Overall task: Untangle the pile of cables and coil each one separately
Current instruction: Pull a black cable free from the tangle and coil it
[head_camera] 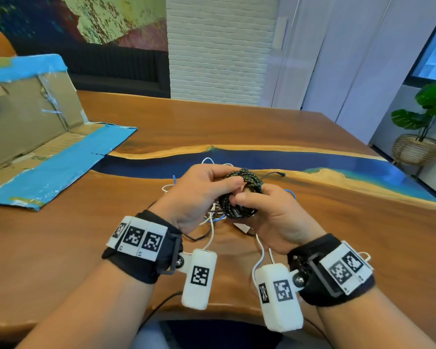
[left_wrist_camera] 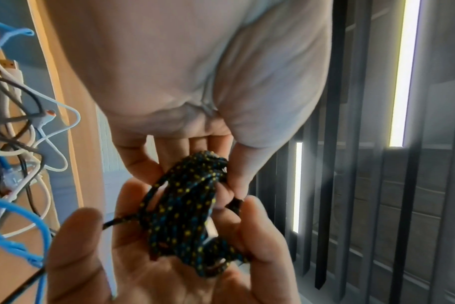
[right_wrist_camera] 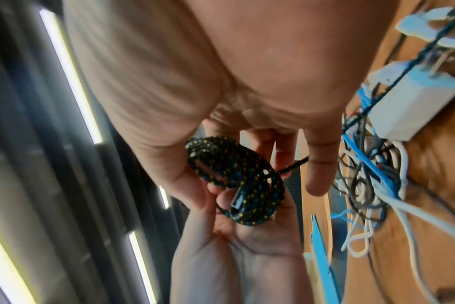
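A black braided cable [head_camera: 242, 195] flecked with yellow and blue is wound into a small coil held above the table. My left hand [head_camera: 227, 182] grips the coil's upper left, thumb on top. My right hand [head_camera: 249, 205] grips its lower right, thumb pressed on the windings. In the right wrist view the coil [right_wrist_camera: 234, 179] lies between both hands, with its dark plug [right_wrist_camera: 238, 198] tucked against the windings and a short tail [right_wrist_camera: 294, 164] sticking out. The tangled pile of white, blue and dark cables [head_camera: 212, 217] lies on the table under my hands, partly hidden.
A flattened cardboard box with blue tape [head_camera: 35, 122] lies at the table's left. A white charger block [right_wrist_camera: 413, 107] sits in the pile of cables [left_wrist_camera: 18, 144]. The wooden table [head_camera: 337, 235] with a blue resin strip spreads to the right, and a potted plant [head_camera: 423, 117] stands beyond.
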{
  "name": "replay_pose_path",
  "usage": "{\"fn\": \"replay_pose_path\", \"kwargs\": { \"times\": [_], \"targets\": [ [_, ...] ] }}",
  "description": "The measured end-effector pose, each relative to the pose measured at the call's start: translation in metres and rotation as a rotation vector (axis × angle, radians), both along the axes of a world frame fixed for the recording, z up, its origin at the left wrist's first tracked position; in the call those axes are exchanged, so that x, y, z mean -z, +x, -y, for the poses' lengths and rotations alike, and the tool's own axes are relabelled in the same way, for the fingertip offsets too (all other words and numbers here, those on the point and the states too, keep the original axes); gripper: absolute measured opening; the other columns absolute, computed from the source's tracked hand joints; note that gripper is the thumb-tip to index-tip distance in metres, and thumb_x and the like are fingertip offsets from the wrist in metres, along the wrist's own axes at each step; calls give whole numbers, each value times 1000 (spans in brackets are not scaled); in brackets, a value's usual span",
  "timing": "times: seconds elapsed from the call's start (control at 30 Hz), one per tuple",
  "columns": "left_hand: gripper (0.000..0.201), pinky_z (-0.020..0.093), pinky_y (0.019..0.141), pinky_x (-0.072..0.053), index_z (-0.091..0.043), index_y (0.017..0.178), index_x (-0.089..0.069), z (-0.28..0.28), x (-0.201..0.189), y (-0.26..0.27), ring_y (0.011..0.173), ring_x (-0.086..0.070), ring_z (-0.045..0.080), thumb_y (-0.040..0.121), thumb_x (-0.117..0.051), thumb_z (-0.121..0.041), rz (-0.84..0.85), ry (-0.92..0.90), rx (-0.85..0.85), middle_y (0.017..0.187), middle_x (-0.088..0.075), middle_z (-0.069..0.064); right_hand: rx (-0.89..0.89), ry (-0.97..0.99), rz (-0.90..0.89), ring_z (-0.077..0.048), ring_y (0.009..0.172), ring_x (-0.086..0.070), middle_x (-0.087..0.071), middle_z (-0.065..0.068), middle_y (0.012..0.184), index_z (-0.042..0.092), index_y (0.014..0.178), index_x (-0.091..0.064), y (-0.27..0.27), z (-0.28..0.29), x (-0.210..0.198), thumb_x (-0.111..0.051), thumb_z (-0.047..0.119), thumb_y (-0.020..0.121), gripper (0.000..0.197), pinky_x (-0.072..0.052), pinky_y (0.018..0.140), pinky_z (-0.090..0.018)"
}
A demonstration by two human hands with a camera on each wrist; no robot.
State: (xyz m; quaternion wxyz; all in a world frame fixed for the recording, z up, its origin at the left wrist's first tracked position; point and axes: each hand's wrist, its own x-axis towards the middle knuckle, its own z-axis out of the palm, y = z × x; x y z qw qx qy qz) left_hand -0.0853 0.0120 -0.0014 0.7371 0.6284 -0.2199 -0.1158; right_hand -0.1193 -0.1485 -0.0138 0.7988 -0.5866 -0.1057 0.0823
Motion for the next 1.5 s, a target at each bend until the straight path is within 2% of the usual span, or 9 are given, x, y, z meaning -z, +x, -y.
{"fn": "replay_pose_path", "kwargs": {
  "times": [0.27,0.57,0.7,0.8,0.93,1.07,1.2,1.37,1.5],
  "targets": [
    [12,25,63,-51,-8,100,-70,-5,4,3,60,-57,17,99,-60,-2,2,-11,-134,71,-62,5,323,-415,218,-17,79,-61,-69,-16,89,15,99,-77,10,16,4,-73,6,78,23,-53,64,-34],
    [15,20,61,-46,0,107,-68,9,5,-5,57,-50,13,101,-54,0,22,-17,-23,71,-66,9,-48,-92,24,-24,79,-59,-62,-11,84,13,67,-60,0,12,0,-47,-2,65,19,-42,80,-41],
    [18,22,63,-48,7,114,-65,9,3,-4,57,-50,13,101,-55,0,-5,-40,-32,75,-66,11,-152,16,8,-24,89,-56,-61,-9,91,12,79,-55,-4,17,-1,-61,12,62,18,-38,86,-48],
    [16,25,67,-53,5,111,-67,9,3,-4,64,-57,17,100,-56,-1,-19,-48,-37,77,-68,12,-54,-68,19,-20,88,-62,-64,-1,86,12,94,-62,-4,11,2,-72,8,74,23,-43,85,-46],
    [13,24,63,-52,-4,104,-70,8,3,-3,60,-56,15,100,-58,-3,-40,-58,-60,77,-67,11,62,-104,69,-20,81,-62,-63,-6,82,10,85,-59,-3,4,2,-52,-15,92,26,-55,72,-31],
    [11,25,58,-53,-4,107,-68,7,3,-1,61,-60,17,100,-59,-2,-24,-62,-125,74,-65,7,255,-221,148,-22,84,-64,-68,-8,87,11,94,-70,-2,6,3,-58,-12,91,27,-56,77,-41],
    [9,27,57,-52,-6,107,-63,7,4,3,65,-64,21,99,-60,-2,-2,-71,-184,74,-63,7,566,-344,233,-20,66,-61,-61,-9,77,12,104,-66,3,13,2,-74,-5,85,26,-55,62,-30],
    [12,31,65,-44,-13,101,-60,12,2,2,63,-53,19,101,-55,-2,-77,-122,-190,70,-55,3,571,-397,248,-11,65,-69,-73,-1,75,11,86,-69,3,14,1,-76,-2,86,14,-56,59,-24],
    [13,24,61,-43,-7,111,-65,12,5,2,56,-50,8,98,-63,-7,-64,-85,-163,76,-61,-1,308,-44,45,-15,61,-60,-65,-3,67,10,100,-57,-2,13,-8,-57,-3,97,14,-48,58,-24]
  ]
}}
